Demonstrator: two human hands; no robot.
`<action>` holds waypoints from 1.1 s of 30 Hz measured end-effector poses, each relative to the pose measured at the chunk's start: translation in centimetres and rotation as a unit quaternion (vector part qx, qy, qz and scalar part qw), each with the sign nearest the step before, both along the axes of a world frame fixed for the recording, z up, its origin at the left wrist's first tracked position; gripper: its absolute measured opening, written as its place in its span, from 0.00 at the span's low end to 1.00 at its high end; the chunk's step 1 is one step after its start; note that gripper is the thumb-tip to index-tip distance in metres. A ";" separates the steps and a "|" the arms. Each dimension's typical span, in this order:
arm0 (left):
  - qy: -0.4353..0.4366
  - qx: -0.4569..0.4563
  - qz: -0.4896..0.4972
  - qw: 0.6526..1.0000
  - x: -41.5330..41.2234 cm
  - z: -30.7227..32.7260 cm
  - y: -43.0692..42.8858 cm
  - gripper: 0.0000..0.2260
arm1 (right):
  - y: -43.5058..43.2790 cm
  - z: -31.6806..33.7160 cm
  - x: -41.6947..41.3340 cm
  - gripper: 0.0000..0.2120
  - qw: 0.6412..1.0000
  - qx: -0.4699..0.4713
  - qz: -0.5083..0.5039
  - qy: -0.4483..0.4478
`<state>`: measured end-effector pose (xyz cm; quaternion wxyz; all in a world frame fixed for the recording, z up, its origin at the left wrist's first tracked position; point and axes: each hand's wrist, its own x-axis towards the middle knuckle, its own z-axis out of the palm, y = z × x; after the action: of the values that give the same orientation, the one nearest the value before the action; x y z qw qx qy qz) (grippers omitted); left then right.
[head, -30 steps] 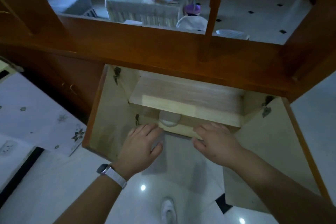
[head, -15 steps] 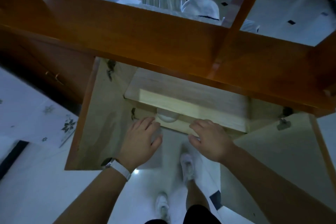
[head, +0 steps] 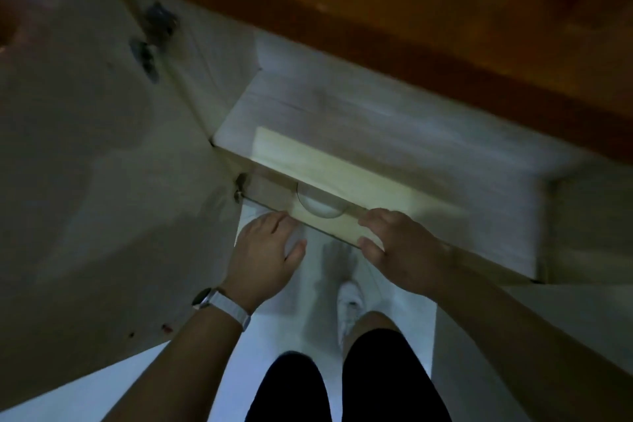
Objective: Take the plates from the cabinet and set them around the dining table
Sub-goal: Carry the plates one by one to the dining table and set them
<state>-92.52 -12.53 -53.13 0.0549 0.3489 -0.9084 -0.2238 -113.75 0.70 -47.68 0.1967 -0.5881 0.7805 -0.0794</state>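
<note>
- A person's left hand (head: 265, 255) and right hand (head: 399, 243) reach into the open cabinet (head: 342, 134), fingers loosely spread and empty.
- The plates (head: 320, 205), a pale blurred rim, sit under the shelf (head: 342, 168), between both hands.
- Retrieval is starting; next, the fingers likely must curl under the stack's edges.
</note>
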 end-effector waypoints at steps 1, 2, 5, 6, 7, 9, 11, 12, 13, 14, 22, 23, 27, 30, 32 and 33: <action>-0.002 -0.003 0.004 1.000 -0.4 -2.4 -0.6 0.21 | -0.6 -2.2 0.0 0.18 1.000 -0.010 0.006 0.000; -0.004 -0.006 0.009 1.000 -0.8 -4.7 -1.3 0.20 | -1.1 -4.4 0.0 0.17 1.000 -0.026 0.014 -0.003; -0.004 -0.007 0.017 1.000 -2.0 -11.8 -3.4 0.20 | -2.3 -11.0 0.2 0.12 0.998 -0.051 0.026 -0.011; 0.001 -0.008 0.016 1.000 -2.4 -13.9 -4.0 0.19 | -2.6 -13.2 0.0 0.11 0.998 -0.057 0.034 -0.002; 0.006 -0.013 0.014 1.000 -2.7 -16.0 -4.5 0.19 | -3.0 -15.4 -0.3 0.12 0.998 -0.050 0.033 0.000; 0.010 -0.024 0.009 1.000 -3.4 -20.1 -5.3 0.18 | -3.6 -19.9 -1.2 0.16 1.000 -0.023 0.011 -0.007; 0.001 -0.033 0.007 0.999 -4.2 -24.1 -6.0 0.19 | -4.1 -24.4 -2.4 0.22 1.000 0.007 0.006 -0.004; -0.005 -0.035 0.007 0.999 -4.6 -26.0 -6.4 0.19 | -4.4 -26.5 -2.9 0.25 1.000 0.023 0.000 -0.008; -0.009 -0.037 0.006 0.999 -5.1 -27.8 -6.8 0.20 | -4.6 -28.3 -3.4 0.28 0.999 0.036 -0.013 -0.015; -0.012 -0.035 0.008 0.999 -5.6 -29.3 -7.2 0.20 | -4.7 -30.2 -4.1 0.28 0.998 0.049 -0.037 -0.030; 0.071 0.242 0.205 0.946 -10.1 -39.1 -10.5 0.18 | -7.7 -41.0 -8.7 0.11 0.979 0.001 -0.175 -0.109; 0.092 0.262 0.230 0.933 -10.5 -40.0 -10.8 0.16 | -8.3 -41.6 -9.0 0.10 0.974 -0.006 -0.192 -0.122; 0.142 0.264 0.265 0.916 -11.8 -42.7 -12.6 0.12 | -10.3 -44.8 -10.3 0.10 0.955 -0.020 -0.256 -0.150; 0.161 0.270 0.261 0.913 -12.9 -43.6 -13.7 0.07 | -11.7 -46.5 -11.4 0.21 0.933 -0.059 -0.300 -0.191; 0.170 0.277 0.245 0.913 -13.9 -43.7 -14.3 0.06 | -12.5 -47.1 -12.1 0.25 0.924 -0.082 -0.304 -0.216; 0.175 0.287 0.237 0.912 -14.5 -43.6 -14.7 0.09 | -12.9 -47.3 -12.4 0.26 0.920 -0.088 -0.307 -0.227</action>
<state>-107.03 -27.19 -96.77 0.1616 0.5100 -0.6715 -0.5127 -126.14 -12.20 -95.03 0.2821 -0.3006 0.8470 -0.3356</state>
